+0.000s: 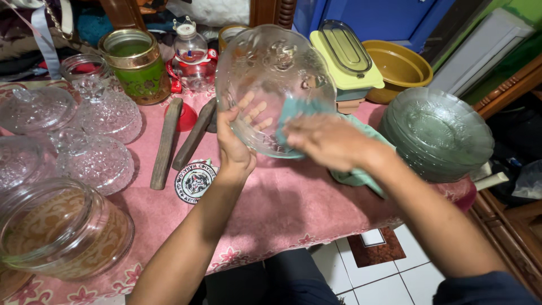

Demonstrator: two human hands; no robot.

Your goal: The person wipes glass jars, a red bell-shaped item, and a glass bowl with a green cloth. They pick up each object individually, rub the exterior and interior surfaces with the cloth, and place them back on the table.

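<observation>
Above the pink bench [282, 209], the left hand [234, 144] holds a clear glass bowl [274, 85] up on its side, fingers [251, 113] spread behind the glass. The right hand [324, 141] presses a green cloth [355, 175] against the bowl, fingers together. A stack of glass plates [437, 133] sits nearby.

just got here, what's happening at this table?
A person holds a clear glass bowl tilted up above the pink tablecloth. The left hand has its grip on the rim, fingers showing through the glass. The right hand presses a teal cloth against the bowl. A stack of glass plates sits to the right, lidded glass jars to the left, two wooden sticks between.
</observation>
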